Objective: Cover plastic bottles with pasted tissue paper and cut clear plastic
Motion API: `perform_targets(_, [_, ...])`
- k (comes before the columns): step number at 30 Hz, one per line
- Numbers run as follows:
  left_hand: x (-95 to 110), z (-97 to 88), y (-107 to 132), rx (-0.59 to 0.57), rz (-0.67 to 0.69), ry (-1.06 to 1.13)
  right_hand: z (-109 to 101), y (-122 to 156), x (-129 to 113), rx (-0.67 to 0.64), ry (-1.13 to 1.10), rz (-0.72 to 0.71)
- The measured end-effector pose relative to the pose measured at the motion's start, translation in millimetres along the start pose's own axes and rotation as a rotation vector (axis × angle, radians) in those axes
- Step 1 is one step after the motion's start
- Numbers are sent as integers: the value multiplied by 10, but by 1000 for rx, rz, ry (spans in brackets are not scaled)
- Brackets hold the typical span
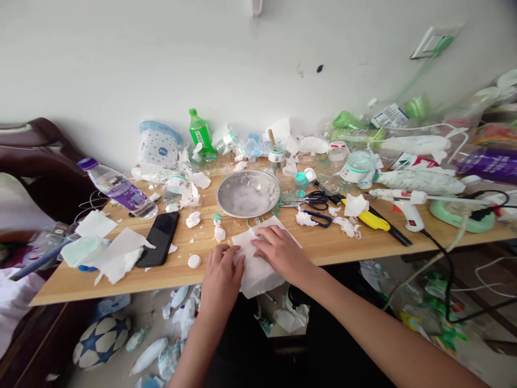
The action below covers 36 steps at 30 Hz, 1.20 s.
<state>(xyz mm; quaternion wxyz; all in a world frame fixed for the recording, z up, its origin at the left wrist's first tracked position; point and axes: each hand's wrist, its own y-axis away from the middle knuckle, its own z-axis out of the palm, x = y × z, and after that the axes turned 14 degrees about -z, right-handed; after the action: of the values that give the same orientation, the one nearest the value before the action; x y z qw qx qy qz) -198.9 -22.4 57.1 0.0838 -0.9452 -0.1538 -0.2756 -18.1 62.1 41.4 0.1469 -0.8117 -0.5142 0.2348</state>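
A white paper tissue (pixel 254 264) lies at the front edge of the wooden table (pixel 177 272), hanging a little over it. My left hand (pixel 221 277) rests on the tissue's left edge with fingers together and flat. My right hand (pixel 280 250) lies flat on top of the tissue, fingers stretched out. Just behind the tissue stands a round metal dish (pixel 247 193) with white residue in it.
A black phone (pixel 159 238), crumpled tissue bits, scissors (pixel 311 200), a yellow utility knife (pixel 369 218), a white glue gun (pixel 404 207) with its cable, plastic bottles (pixel 119 188) and a green bottle (pixel 201 133) crowd the table. A ball (pixel 100 339) and litter lie on the floor.
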Motion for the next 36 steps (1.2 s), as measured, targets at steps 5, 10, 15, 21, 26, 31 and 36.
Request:
perform_targets(5, [21, -1, -35, -12, 95, -25, -23, -8, -4, 10, 5, -38])
perform_targets(10, [50, -46, 0, 27, 167, 2, -78, 11, -34, 64, -19, -77])
perform_targets(15, [53, -38, 54, 53, 219, 58, -149, 38, -53, 102, -76, -160])
perform_targets(21, [161, -157, 402, 109, 276, 140, -408, 248, -290, 158, -101, -249])
perform_targets(26, [294, -279, 845, 199, 232, 269, -708, 549, -654, 321, -157, -155])
perform_targets(31, [422, -236, 1094, 101, 23, 358, -845, 752, -883, 284, -277, 51])
perform_targets(36, [442, 73, 1269, 122, -38, 486, -787, 980, -1072, 296, -251, 77])
